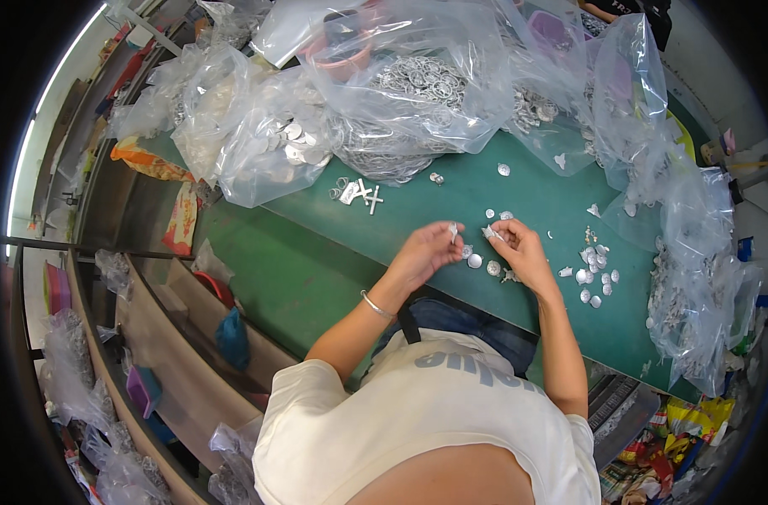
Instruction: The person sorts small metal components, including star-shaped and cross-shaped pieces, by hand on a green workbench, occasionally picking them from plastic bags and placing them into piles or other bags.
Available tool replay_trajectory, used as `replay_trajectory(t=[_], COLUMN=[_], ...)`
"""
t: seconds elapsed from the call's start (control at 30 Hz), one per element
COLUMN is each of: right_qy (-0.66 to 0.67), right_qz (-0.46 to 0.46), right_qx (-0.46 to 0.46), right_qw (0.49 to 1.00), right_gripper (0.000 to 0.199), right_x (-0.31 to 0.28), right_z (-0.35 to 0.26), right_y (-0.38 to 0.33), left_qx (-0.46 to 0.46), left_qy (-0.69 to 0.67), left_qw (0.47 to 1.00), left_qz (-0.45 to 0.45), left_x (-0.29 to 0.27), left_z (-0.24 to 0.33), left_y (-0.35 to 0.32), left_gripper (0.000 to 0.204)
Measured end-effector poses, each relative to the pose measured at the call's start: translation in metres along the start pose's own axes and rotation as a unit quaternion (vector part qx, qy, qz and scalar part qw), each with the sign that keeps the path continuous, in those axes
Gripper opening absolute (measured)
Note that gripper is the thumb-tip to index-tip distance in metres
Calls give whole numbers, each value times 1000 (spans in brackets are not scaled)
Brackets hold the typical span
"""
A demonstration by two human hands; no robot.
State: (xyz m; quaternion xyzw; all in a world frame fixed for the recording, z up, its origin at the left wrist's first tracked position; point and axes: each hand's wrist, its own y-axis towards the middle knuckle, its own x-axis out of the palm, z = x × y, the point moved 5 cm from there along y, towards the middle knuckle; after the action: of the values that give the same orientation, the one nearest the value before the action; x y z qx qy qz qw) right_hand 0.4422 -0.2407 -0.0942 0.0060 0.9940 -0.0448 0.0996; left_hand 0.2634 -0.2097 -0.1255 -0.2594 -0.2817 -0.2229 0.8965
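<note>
My left hand (430,251) pinches a small silver metal piece (453,228) between thumb and fingers above the green table (317,261). My right hand (519,246) holds another small silver piece (490,232) close beside it. A silver bracelet (374,305) circles my left wrist. Just below my hands, a few round silver discs (483,263) lie on the table. A small heap of finished silver pieces (594,273) sits to the right of my right hand.
Large clear plastic bags (401,93) full of silver metal rings and discs crowd the far side of the table. More bags (696,278) hang at the right edge. Silver cross-shaped parts (363,194) lie near the bags. Wooden shelves (148,337) run along my left.
</note>
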Motion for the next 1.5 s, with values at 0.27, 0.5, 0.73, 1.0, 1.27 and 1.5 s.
replay_trajectory(t=[0.27,0.5,0.73,1.0,1.27,1.5], right_qy=[-103,-87,-91,-91,-106,-117], right_qz=[72,-41,-69,-79,55,270], right_qx=[-148,-49,-18,-2,-22,35], right_qw=[981,994,993,993,993,955], right_gripper=[22,14,17,17,14,20], right_x=[15,26,37,50,10,-57], right_z=[-55,-37,-26,-22,-13,13], right_y=[-9,-47,-69,-65,-75,-111], left_qx=[-171,18,272,420,566,350], left_qy=[-298,-259,-270,-219,70,503], left_qw=[939,960,904,835,796,785], left_qz=[-14,103,192,280,203,88], left_x=[10,-38,-92,-184,-150,-6], left_z=[-30,45,179,411,349,95], left_y=[-1,-39,-70,-20,-6,-28], left_gripper=[21,20,24,38,22,13])
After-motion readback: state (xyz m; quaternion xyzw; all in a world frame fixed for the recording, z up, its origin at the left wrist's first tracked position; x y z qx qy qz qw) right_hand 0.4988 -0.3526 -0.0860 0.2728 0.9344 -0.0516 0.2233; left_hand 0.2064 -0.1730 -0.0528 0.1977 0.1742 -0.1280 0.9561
